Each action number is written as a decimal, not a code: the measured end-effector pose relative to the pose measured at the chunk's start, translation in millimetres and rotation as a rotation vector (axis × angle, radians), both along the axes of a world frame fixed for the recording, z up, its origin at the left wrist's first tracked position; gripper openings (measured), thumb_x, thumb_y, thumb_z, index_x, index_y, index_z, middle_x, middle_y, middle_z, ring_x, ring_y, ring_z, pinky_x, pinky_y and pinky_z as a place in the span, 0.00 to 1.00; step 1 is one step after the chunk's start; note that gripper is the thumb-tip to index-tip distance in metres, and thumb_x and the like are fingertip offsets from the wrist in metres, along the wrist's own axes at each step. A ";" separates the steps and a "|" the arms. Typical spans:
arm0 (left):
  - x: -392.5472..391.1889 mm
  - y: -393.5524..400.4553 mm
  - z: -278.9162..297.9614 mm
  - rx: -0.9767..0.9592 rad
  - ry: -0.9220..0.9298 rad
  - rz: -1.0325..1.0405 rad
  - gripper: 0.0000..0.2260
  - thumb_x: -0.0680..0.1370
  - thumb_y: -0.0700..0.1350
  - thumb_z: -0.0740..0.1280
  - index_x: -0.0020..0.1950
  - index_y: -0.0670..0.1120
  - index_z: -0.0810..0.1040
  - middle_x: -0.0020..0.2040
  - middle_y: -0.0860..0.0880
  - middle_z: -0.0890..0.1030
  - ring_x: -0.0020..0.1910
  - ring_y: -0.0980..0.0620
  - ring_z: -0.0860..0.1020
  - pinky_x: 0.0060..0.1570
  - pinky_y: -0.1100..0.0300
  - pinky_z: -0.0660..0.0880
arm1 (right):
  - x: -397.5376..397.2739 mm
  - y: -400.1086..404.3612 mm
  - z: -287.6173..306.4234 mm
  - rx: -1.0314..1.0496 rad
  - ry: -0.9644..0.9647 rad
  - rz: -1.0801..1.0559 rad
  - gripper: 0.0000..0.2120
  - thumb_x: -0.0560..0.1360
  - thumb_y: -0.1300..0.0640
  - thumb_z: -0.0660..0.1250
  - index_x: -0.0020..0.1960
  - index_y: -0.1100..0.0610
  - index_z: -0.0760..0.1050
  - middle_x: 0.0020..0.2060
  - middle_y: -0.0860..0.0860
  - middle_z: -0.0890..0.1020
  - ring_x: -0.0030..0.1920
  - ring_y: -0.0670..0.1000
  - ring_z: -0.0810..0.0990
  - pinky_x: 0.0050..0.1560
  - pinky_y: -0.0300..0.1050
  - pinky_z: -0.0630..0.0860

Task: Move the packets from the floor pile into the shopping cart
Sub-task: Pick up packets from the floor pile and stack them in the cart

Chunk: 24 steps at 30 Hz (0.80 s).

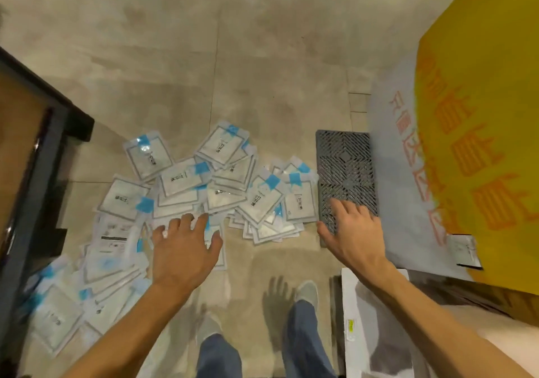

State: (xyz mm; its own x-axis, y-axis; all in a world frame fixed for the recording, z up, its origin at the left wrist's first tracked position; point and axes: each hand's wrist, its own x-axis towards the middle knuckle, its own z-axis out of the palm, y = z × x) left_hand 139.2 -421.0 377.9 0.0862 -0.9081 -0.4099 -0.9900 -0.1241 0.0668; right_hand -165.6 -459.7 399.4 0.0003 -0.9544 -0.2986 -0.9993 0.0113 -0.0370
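Observation:
A loose pile of white packets (221,185) with blue tabs lies spread on the concrete floor, running from the centre down to the lower left. My left hand (185,249) hovers over the near edge of the pile with fingers spread and relaxed, holding nothing. My right hand (354,232) is stretched out flat to the right of the pile, over the near end of a dark grey plastic grid (345,167), and is empty too. No shopping cart is recognisable in view.
A dark metal frame (35,156) borders the left side. A large yellow bag with orange print (478,132) and a white sack (396,156) fill the right. A white box (376,328) sits at the lower right. My feet (306,291) stand just behind the pile.

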 end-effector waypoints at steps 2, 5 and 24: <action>-21.7 -17.0 -46.4 0.011 0.002 -0.021 0.30 0.77 0.61 0.52 0.66 0.47 0.81 0.60 0.41 0.82 0.57 0.38 0.80 0.58 0.38 0.72 | -18.4 -22.3 -43.9 0.048 0.003 0.013 0.27 0.77 0.39 0.67 0.70 0.54 0.74 0.59 0.56 0.82 0.58 0.61 0.80 0.55 0.60 0.77; -49.3 -45.5 -123.1 0.018 0.008 -0.065 0.29 0.77 0.62 0.53 0.67 0.48 0.80 0.62 0.42 0.81 0.59 0.39 0.79 0.57 0.39 0.73 | -44.2 -50.9 -114.2 0.090 0.026 0.012 0.28 0.79 0.37 0.63 0.73 0.52 0.70 0.65 0.54 0.79 0.63 0.60 0.78 0.59 0.58 0.75; -95.0 -232.0 -567.4 0.081 0.259 -0.255 0.35 0.73 0.45 0.77 0.76 0.46 0.66 0.73 0.37 0.67 0.70 0.35 0.66 0.67 0.40 0.69 | -81.4 -145.2 -576.5 0.187 -0.240 -0.380 0.41 0.73 0.42 0.77 0.75 0.60 0.63 0.68 0.62 0.74 0.69 0.65 0.73 0.64 0.61 0.75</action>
State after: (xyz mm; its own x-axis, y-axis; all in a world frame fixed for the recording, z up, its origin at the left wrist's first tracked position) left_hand 44.2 -653.0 -189.5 -0.2550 -0.8504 -0.4602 -0.9412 0.1093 0.3196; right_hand -247.0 -604.9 -177.1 -0.2483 -0.8300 -0.4995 -0.8865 0.4025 -0.2282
